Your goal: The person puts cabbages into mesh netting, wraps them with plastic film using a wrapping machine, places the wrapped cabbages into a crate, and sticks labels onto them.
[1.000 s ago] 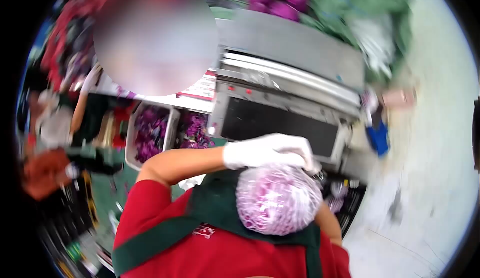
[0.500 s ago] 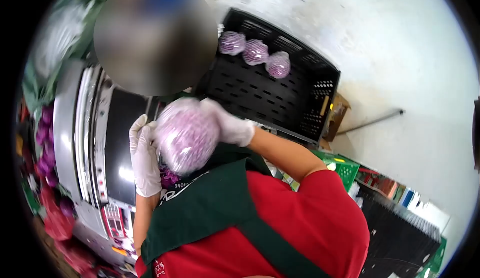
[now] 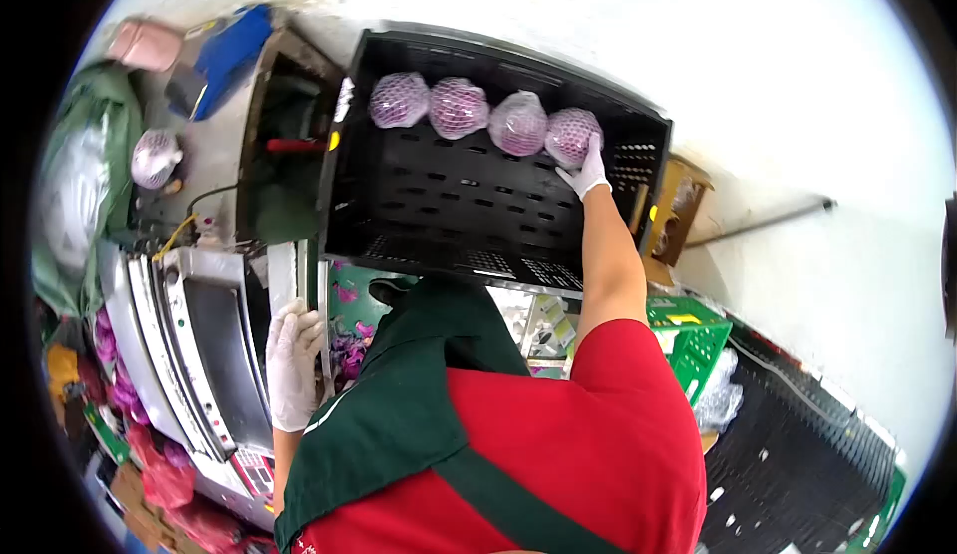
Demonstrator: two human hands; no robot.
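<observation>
My gloved right hand (image 3: 589,169) reaches into the black plastic crate (image 3: 449,240). Its fingers rest around the lower right side of a wrapped red cabbage (image 3: 571,135), which looks purple under a white net and clear film. That cabbage is at the right end of a row along the crate's far wall, beside several similar wrapped cabbages (image 3: 459,108). Near the front of a stainless steel machine (image 3: 224,325), my gloved left hand (image 3: 295,360) holds nothing. Its fingers are loosely extended and slightly bent.
Another wrapped cabbage (image 3: 156,159) lies on the counter at the upper left, near a blue cloth (image 3: 229,60). Purple leaf scraps (image 3: 349,350) lie below the crate. A green crate (image 3: 693,340) and a brown box (image 3: 683,200) stand to the right.
The wrapped cabbage moved from between both hands into the crate with my right hand, joining the right end of the row. My left hand stayed by the machine. The view shifted.
</observation>
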